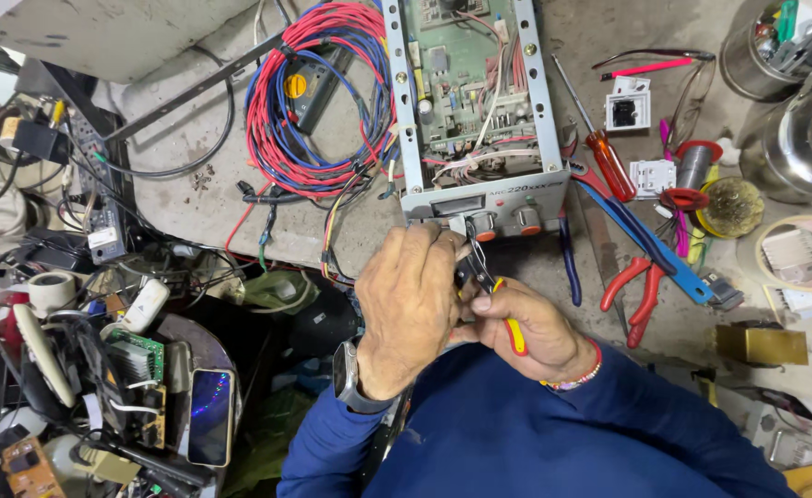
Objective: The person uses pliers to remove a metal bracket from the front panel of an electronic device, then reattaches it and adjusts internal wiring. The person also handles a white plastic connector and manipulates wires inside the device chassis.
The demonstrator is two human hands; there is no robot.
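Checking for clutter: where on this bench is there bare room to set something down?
Bare concrete shows left of the coiled red and blue wires, up to the black cable, and a smaller patch right of the red-handled pliers. Around the hands, the open metal chassis and the tools at right it is crowded.

glowing phone screen (pixel 210 417) lower left, grey front-panel label (pixel 526 191) centre

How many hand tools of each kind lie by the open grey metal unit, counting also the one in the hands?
Screwdrivers: 1, the red-handled steel screwdriver
Pliers: 3, the red-handled pliers and the long blue-handled pliers on the bench, and the red-and-yellow-handled pliers in the right hand
Total: 4
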